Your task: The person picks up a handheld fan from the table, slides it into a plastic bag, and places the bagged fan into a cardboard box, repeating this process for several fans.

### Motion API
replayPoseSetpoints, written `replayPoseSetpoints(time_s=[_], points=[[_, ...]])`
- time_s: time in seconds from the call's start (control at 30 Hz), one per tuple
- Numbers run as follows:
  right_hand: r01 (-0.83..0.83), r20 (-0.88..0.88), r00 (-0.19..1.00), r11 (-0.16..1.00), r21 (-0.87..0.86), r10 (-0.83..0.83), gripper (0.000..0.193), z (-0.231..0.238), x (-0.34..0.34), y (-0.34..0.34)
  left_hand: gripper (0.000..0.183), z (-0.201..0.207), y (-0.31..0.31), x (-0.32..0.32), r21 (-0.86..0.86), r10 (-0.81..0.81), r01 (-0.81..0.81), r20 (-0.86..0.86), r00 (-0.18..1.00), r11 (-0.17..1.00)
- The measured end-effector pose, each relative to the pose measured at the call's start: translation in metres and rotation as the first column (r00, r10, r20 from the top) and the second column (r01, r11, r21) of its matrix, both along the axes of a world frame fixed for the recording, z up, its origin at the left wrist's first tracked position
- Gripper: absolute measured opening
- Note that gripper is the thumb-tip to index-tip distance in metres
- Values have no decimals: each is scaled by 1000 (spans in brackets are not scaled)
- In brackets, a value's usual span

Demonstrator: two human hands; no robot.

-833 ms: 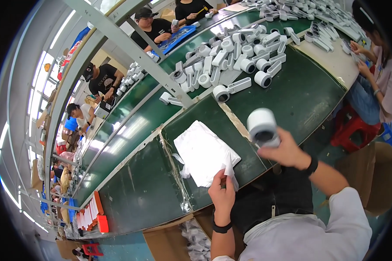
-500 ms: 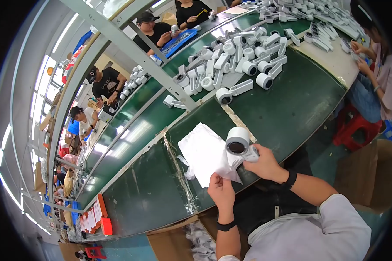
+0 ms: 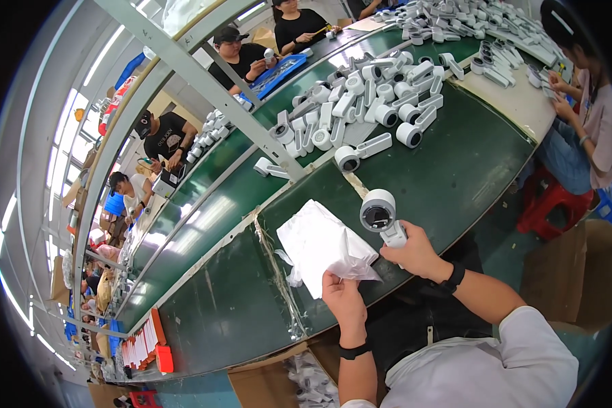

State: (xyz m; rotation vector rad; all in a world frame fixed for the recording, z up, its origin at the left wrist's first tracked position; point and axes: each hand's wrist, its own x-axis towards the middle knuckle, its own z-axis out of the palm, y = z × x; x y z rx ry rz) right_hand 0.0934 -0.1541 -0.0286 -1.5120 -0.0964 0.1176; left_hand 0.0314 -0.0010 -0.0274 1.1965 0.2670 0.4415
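Handheld unit and bag at a green workbench (image 3: 469, 166); clock positions are read with 12 at the top of the view. The white handheld unit (image 3: 379, 197) is held over the bench near its front edge, at 3 o'clock from the centre. Its long axis is tilted: the round head points to 11 o'clock, the handle runs back toward 5, and the dark circular opening of the head faces the viewer. The right hand (image 3: 415, 254) has its thumb and fingers closed about the handle; some fingers are hidden behind it. At 8 o'clock from the unit lies a stack of white bags (image 3: 309, 238). The left hand (image 3: 343, 299), thumb and fingertips drawn narrow, pinches the near edge of the thin top bag (image 3: 360, 268). At 12 o'clock from the unit, well apart, is a heap of similar units (image 3: 367, 95), their handles pointing various ways. An open carton (image 3: 257, 382) at 7 o'clock contains white pieces. Writing: pale print and a graphic mark a co-worker's dark shirt (image 3: 170, 139) at 10 o'clock; any marking on the held unit is too small to read.
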Motion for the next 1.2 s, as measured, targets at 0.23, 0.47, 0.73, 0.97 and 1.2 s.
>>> replayPoseSetpoints(time_s=[0.23, 0.47, 0.73, 0.97, 1.2], points=[[-134, 147, 979, 990, -37, 138, 41, 19, -17, 11, 23, -8, -6, 0, 96, -48, 50, -21, 999, 994], [-68, -142, 984, 962, 265, 109, 23, 17, -2, 3, 18, 18, -3, -1, -279, -2, -10, -41, 999, 960], [-76, -191, 970, 933, 352, 151, 24, 25, 1, 2, 11, 3, 30, -4, -310, 115, -111, -6, 993, 944], [42, 48, 998, 998, -56, -39, 35, 1, 12, -10, 13, 24, 16, -2, -367, 173, -180, -52, 984, 913], [-87, 38, 995, 977, -194, 96, 49, 42, -6, -58, 22, 15, 4, -1, 111, 73, -67, -47, 996, 992]])
